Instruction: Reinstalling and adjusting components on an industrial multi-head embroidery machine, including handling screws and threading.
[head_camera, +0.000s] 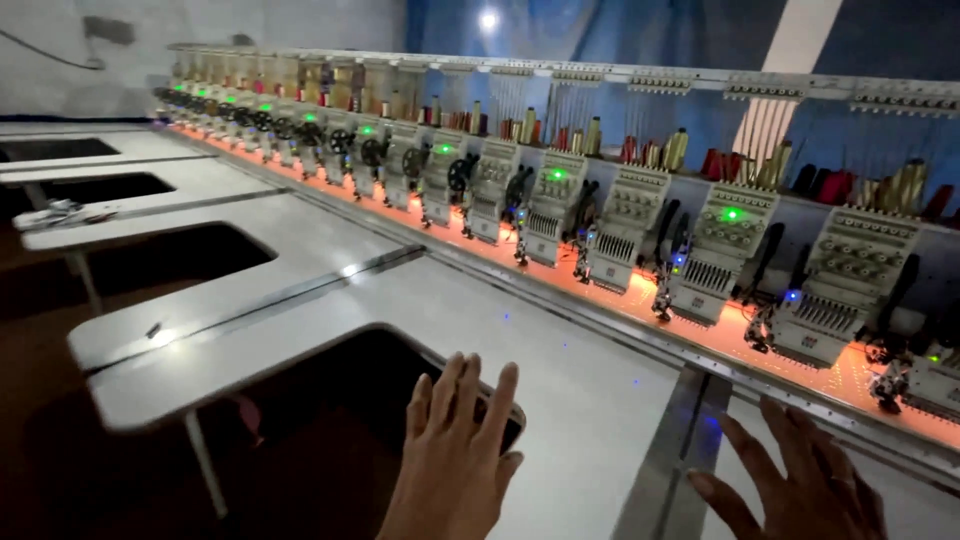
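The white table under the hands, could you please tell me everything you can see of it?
The white table is a long, smooth, flat work surface that looks laminated, running along a row of embroidery heads. Its near edge has deep rounded cut-outs, dark inside, leaving tongues between. Metal strips cross it at seams. The left hand rests fingers spread at a cut-out's rim; the right hand lies flat beside a metal strip. Orange light glows along its far edge.

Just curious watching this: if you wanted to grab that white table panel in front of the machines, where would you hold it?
Probably the rounded rim of the dark cut-out in the white table panel, reached from the near side. The left hand already hovers at that edge; elsewhere the top is flat, offering nothing to curl fingers around.
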